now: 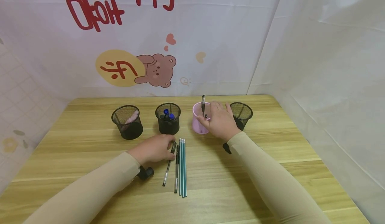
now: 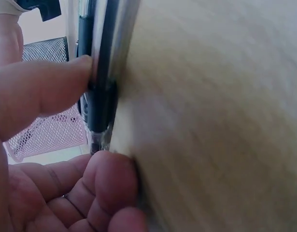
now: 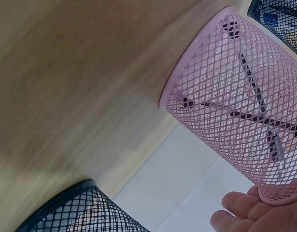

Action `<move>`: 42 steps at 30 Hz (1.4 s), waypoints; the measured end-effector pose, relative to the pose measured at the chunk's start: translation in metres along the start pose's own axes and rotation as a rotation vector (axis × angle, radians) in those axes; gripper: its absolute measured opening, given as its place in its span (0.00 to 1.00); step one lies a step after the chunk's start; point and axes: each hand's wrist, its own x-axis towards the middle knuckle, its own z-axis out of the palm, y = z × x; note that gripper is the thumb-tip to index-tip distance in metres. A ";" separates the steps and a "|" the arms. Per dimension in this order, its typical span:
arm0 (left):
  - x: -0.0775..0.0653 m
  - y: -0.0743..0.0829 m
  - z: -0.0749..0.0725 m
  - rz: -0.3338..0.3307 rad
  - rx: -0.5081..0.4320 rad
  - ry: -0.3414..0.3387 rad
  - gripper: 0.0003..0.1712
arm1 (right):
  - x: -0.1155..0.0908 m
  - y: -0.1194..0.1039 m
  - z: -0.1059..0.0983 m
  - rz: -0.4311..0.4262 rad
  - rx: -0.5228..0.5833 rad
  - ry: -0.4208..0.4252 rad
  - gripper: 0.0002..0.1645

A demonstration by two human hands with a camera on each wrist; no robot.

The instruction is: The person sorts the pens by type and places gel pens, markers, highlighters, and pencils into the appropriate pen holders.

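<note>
My left hand [image 1: 154, 149] pinches the capped end of a clear gel pen [image 1: 167, 172] lying aslant on the table. In the left wrist view the thumb presses the pen [image 2: 104, 58] and the other fingers curl by its end. Right beside it lie a second gel pen [image 1: 176, 174] and several teal pencils [image 1: 183, 170] side by side. My right hand [image 1: 221, 121] holds the rim of a pink mesh pen cup [image 1: 199, 125], with thumb and fingers spread across its right side. Gel pens stand inside; one capped pen [image 1: 203, 103] sticks up over the rim.
A black mesh cup [image 1: 130, 130] at left holds something pale pink. Another black cup [image 1: 169, 127], left of the pink one, holds blue and black capped markers [image 1: 171, 116]. A third black cup [image 1: 242, 112] stands right of the pink cup, partly behind my right hand. White cloth walls [image 1: 225, 27] enclose the table.
</note>
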 end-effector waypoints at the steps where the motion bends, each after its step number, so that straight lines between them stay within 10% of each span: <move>1: 0.000 0.000 0.000 -0.001 0.000 -0.001 0.39 | 0.000 0.000 0.000 -0.001 -0.001 0.001 0.51; 42: 0.000 -0.009 0.000 -0.005 -0.100 -0.035 0.34 | 0.001 0.001 0.002 0.000 -0.009 0.002 0.51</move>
